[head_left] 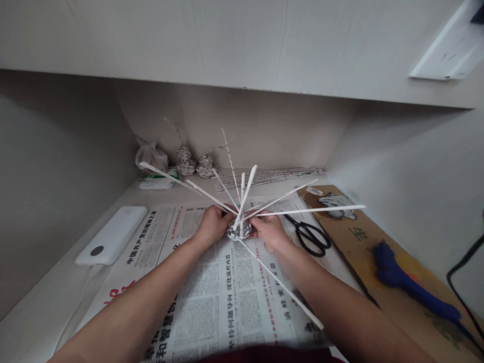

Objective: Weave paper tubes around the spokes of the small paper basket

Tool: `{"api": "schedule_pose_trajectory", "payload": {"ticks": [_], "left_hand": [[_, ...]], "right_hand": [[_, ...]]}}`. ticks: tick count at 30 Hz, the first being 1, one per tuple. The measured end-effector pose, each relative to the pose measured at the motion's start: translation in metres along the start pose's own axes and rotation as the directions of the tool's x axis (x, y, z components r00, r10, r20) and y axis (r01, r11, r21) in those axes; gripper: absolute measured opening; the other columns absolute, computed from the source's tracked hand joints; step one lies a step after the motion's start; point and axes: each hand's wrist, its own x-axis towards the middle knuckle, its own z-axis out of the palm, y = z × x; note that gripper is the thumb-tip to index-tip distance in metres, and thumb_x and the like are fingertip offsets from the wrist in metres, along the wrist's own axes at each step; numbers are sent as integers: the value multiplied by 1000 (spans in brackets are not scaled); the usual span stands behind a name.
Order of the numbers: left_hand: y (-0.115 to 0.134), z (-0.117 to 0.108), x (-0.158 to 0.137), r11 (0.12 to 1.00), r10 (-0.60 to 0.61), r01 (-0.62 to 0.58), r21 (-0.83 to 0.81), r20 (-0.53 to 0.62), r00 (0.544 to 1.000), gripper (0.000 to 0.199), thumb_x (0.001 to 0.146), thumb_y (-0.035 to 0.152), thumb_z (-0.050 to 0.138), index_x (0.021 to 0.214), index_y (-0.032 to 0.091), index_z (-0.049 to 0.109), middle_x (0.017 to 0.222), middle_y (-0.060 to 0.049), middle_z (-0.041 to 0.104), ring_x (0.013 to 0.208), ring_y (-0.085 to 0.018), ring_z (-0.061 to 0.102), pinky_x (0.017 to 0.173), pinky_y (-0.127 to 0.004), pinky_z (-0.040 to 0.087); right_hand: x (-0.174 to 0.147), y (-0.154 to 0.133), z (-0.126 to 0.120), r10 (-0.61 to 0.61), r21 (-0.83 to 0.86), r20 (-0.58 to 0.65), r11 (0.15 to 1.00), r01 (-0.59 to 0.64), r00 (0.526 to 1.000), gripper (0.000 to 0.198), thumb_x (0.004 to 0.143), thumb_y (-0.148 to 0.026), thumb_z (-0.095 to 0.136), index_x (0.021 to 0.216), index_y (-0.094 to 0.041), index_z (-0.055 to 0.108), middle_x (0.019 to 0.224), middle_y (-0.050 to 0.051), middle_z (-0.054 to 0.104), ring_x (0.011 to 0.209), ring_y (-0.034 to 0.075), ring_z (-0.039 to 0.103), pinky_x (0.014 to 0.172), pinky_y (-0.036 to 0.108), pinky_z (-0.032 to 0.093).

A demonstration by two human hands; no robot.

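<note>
Both hands hold a small round weaving of rolled newspaper (239,231) between them, just above the spread newspaper (212,287). Several long white paper sticks fan out from it in all directions, one of them (283,285) slanting toward me on the right. My left hand (215,222) is closed on its left side, with the fingertips partly hidden behind the weaving. On the right side, my right hand (269,229) grips it with bent fingers near the base of the sticks. Black-handled scissors (312,236) lie just right of my right hand.
Two woven paper gourds (185,161) and a plastic bag (152,157) stand at the back left. Loose paper sticks (280,176) lie along the back wall. A white power bank (113,234) is at left. On cardboard (363,254) at right rests a blue glue gun (412,287). A shelf edge (242,88) overhangs.
</note>
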Motion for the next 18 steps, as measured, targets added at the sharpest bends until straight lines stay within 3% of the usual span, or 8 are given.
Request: {"api": "schedule_pose_trajectory", "payload": {"ticks": [4,8,12,18], "left_hand": [[-2,2,1,1000,6,-5,18,-31,999,23,76,27,59,81,18,80,77,-5,79,75,-23,71,67,-26,51],[-2,2,1,999,10,-10,-50,8,1000,23,76,29,61,83,17,79,76,-5,78,73,-22,70,66,-26,51],[-6,-1,3,991,-10,17,-131,49,999,24,73,36,70,82,16,79,73,-6,77,66,-21,68,63,-27,52],[-12,-6,6,997,-52,53,-47,21,998,25,64,38,80,73,15,78,61,-3,72,59,-21,65,53,-26,47]], "right_hand": [[-2,-3,0,63,42,0,997,-63,998,29,59,-35,82,77,-18,67,67,1,70,57,16,64,49,28,55],[-2,-6,2,91,55,11,994,-91,996,28,60,-33,80,80,-18,68,65,0,70,57,17,64,48,27,53],[1,0,1,46,29,18,999,-46,999,30,61,-35,78,84,-19,69,72,2,73,56,17,64,47,28,53],[7,8,-4,-70,-57,48,996,73,996,25,67,-37,73,85,-19,70,76,2,75,54,16,62,46,27,53]]}}
